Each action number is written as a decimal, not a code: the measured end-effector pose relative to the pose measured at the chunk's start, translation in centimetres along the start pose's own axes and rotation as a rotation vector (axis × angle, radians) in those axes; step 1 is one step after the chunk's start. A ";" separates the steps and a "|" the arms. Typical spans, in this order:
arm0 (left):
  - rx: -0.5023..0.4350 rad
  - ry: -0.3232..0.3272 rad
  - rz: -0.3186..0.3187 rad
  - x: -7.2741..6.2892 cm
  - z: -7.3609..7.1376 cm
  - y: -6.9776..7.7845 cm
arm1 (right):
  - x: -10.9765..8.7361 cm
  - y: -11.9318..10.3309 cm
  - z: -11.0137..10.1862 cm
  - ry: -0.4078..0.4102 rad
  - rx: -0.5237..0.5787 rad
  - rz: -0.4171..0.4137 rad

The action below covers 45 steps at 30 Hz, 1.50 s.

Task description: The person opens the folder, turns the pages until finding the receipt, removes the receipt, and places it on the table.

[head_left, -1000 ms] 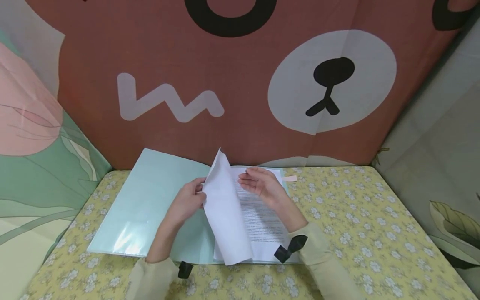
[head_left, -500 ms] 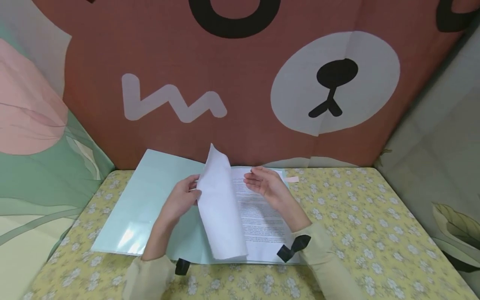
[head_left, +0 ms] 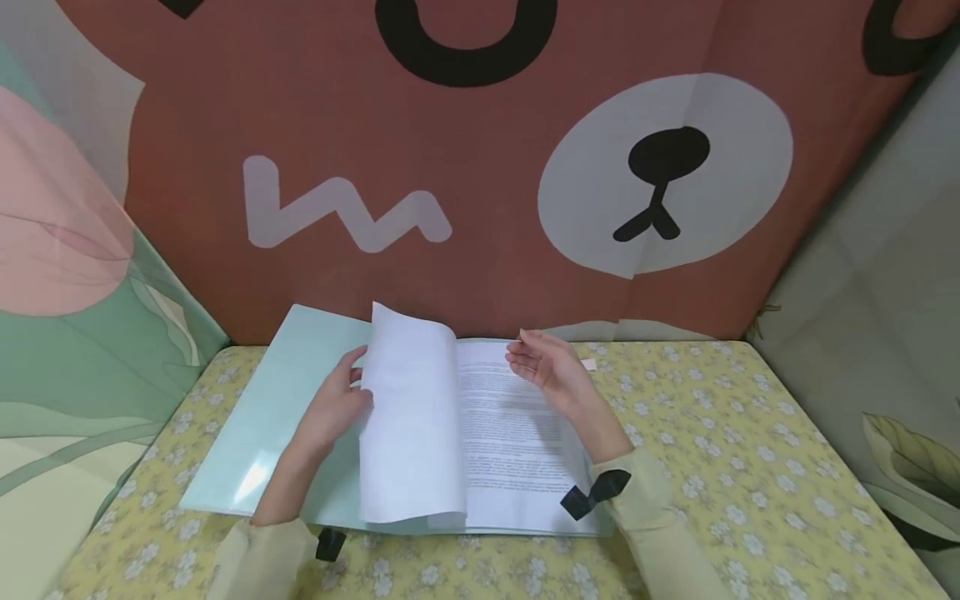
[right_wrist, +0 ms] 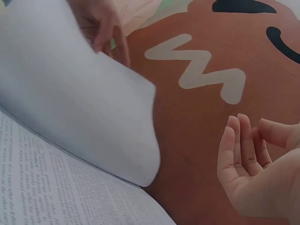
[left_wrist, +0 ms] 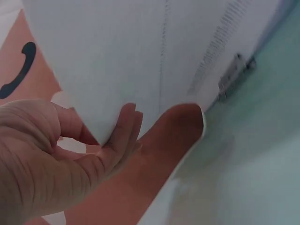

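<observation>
A light green folder lies spread on the table. On its right side is a stack of printed pages, and a metal clip shows at their inner edge in the left wrist view. My left hand holds the free edge of a raised white sheet between thumb and fingers. The sheet's blank side faces up, curving over the folder's fold. Above the upper right of the printed pages hovers my right hand, its fingers loosely bent with nothing in them.
A yellow floral cloth covers the table. A small pale pink tab sticks out past the folder's right edge. Behind stands a brown curtain with a bear print. Black straps are on both sleeves.
My left hand has moved left, bringing the white sheet over toward the folder's left cover. More of the printed page beneath now shows. My right hand has drifted slightly right.
</observation>
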<state>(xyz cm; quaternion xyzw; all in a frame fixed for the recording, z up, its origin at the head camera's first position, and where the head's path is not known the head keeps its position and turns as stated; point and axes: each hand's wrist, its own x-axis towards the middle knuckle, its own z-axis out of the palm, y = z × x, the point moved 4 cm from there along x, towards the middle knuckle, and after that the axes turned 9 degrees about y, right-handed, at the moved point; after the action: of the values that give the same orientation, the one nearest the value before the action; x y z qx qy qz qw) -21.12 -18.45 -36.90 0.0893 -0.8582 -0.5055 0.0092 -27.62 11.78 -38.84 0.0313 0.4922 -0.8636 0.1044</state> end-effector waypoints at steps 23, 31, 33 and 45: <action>0.320 -0.001 0.112 0.0 -2.3 -4.3 | 0.5 -1.9 -2.1 0.113 -0.027 -0.040; 0.378 0.019 0.132 0.0 -2.2 -5.4 | 0.6 -2.0 -2.5 0.131 -0.046 -0.047; 0.380 0.017 0.141 0.2 -2.1 -5.5 | 0.6 -2.1 -2.5 0.132 -0.049 -0.048; 0.507 -0.023 0.097 1.4 -0.4 -7.3 | 0.7 -2.3 -2.9 0.162 -0.048 -0.048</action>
<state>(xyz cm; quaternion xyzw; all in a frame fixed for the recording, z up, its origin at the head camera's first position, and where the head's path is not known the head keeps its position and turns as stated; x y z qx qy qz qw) -21.39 -22.47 -43.18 0.0417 -0.9607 -0.2743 0.0010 -28.92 15.30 -38.46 0.0869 0.5203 -0.8484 0.0443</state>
